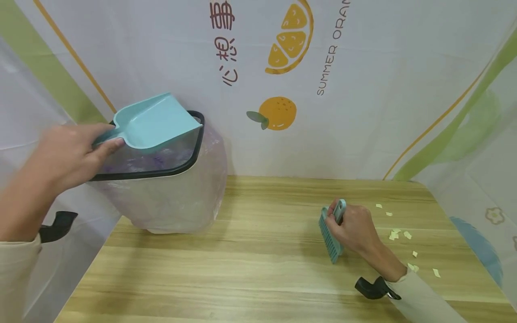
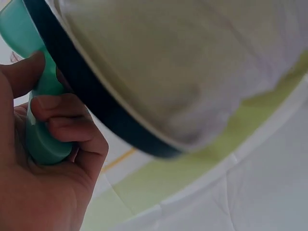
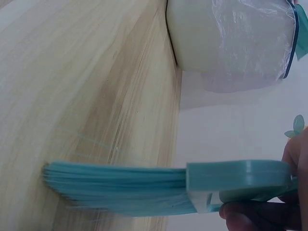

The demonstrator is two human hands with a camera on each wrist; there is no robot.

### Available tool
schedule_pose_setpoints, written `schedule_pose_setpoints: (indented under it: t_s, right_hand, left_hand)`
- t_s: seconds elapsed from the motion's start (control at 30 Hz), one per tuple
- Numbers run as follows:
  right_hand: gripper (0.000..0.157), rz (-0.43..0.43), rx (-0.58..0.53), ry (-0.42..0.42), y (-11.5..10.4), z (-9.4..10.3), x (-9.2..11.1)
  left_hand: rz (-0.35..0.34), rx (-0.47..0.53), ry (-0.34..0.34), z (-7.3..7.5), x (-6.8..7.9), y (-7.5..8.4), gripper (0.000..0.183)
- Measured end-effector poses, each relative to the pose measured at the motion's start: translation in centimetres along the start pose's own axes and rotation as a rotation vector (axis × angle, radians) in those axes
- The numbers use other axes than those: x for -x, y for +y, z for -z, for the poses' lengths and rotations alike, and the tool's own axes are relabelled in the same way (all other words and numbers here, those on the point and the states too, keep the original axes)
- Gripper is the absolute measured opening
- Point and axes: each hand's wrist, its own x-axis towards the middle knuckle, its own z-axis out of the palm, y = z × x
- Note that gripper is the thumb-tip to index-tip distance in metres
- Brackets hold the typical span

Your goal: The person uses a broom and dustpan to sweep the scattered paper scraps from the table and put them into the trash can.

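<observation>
My left hand grips the handle of a light blue dustpan, holding it over the opening of a trash bin. No scraps show on the pan's upper face. In the left wrist view, curled fingers wrap the handle beside the bin's dark rim. Over on the right, my right hand holds a small blue hand brush by its handle. Its bristles reach down to the wooden tabletop in the right wrist view.
Several pale yellow paper scraps lie on the wooden table, right of the brush. A clear plastic liner hangs over the bin's outside. Behind the table hangs a white printed curtain.
</observation>
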Motion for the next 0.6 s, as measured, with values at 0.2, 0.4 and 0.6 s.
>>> schedule_pose_setpoints:
  t_s: [0.2,0.4,0.6]
  right_hand:
    - [0.012,-0.008,-0.007,-0.001,-0.1,-0.1,0.0]
    - [0.011,-0.006,-0.006,0.004,0.0,-0.1,0.0]
    - [0.011,-0.001,-0.009,0.006,0.1,-0.1,0.1]
  left_hand:
    - [-0.022,0.076,-0.003,-0.8,-0.3,1.8,0.039]
    - [-0.058,0.143,0.008,-1.2,-0.6,4.4,0.033]
    - [-0.109,0.162,0.000,-1.4,-0.9,6.8,0.023]
